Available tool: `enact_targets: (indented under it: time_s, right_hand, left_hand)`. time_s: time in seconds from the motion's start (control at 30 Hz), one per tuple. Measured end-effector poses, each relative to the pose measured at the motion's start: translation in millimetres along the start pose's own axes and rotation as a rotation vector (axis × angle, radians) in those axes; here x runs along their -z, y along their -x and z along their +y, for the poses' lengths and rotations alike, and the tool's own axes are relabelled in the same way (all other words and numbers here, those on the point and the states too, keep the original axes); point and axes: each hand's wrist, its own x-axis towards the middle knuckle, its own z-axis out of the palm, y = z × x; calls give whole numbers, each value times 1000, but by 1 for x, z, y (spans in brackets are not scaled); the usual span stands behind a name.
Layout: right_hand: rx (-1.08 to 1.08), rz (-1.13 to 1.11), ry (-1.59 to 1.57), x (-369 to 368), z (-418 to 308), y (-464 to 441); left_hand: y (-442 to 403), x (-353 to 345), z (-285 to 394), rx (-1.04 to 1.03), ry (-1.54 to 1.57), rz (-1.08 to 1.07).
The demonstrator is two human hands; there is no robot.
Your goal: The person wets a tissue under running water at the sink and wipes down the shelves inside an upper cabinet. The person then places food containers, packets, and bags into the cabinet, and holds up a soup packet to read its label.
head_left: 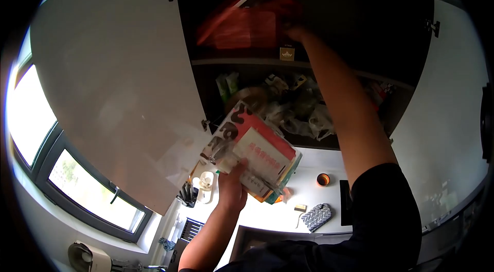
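Observation:
My left hand (232,185) is closed around a stack of flat printed packages (263,155), held up in front of the lower cupboard shelf. The stack shows red, white and brown faces and a clear plastic wrapping. High in the dark cupboard, my right hand (294,30) reaches to the right end of a red bag (244,29). The bag is smeared by motion, and the fingers are too dark and blurred to make out. Beneath that hand, a small gold box (287,54) stands at the upper shelf's front edge.
The lower shelf holds plastic bags (314,120) and green tubes (227,86). Open cupboard doors (110,87) flank me on both sides. On the white counter below are an amber cup (323,179), a patterned mitt (317,217) and a pen holder (187,196).

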Motion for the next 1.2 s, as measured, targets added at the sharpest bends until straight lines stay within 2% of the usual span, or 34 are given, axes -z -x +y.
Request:
enact_targets:
  time_s: [0.07,0.1,0.17,0.23,0.27,0.33,0.47,0.5,0.53,0.67,0.73,0.83,1.03,1.07,1.13,1.2]
  right_hand:
    - [26,47,8,24,-23,41]
    - [-63,-133,-62,51,-54,72]
    - [-153,-314,-127,64,-86,118]
    - [58,-266,163,62,-102,154]
    - [117,-199,44,53,-95,156]
    - [115,-269,-53,42,-89,149]
    - [125,-270,5,34,-129,169]
    - [164,-191,67,30,-133,175]
    - [202,-111,121,19,-126,181]
    - [328,-135,50,35,-98,180]
    - [-84,-278,-4,62,-83,184]
    - [-213,-235,146,105,-49,202]
    - [-184,-188,291,147,62,171]
    - [-187,-185,294,152,60,168]
    - [-275,-257,601,167,51,159]
    - [-338,-293,523,171,36,161]
  left_hand:
    - [2,-7,4,-3,-24,-8]
    - [0,-9,7,-5,-38,-9]
    - [-11,-11,9,-4,-45,-12]
    - [-11,-13,12,41,-35,-16]
    - [-9,-14,11,43,-33,-17]
    - [-11,-12,7,53,22,-49]
    - [-14,-13,12,64,27,-99]
    - [-15,-14,13,72,24,-96]
    - [-19,-8,6,80,13,-88]
    - [-29,-9,2,99,5,-77]
    - [-32,-6,1,102,-25,-36]
    - [-36,4,-12,77,-5,-44]
    - [-38,9,-10,76,7,-57]
    - [-41,9,-11,80,7,-60]
    - [-41,1,-5,80,11,-59]
    - [-40,-1,-2,79,9,-62]
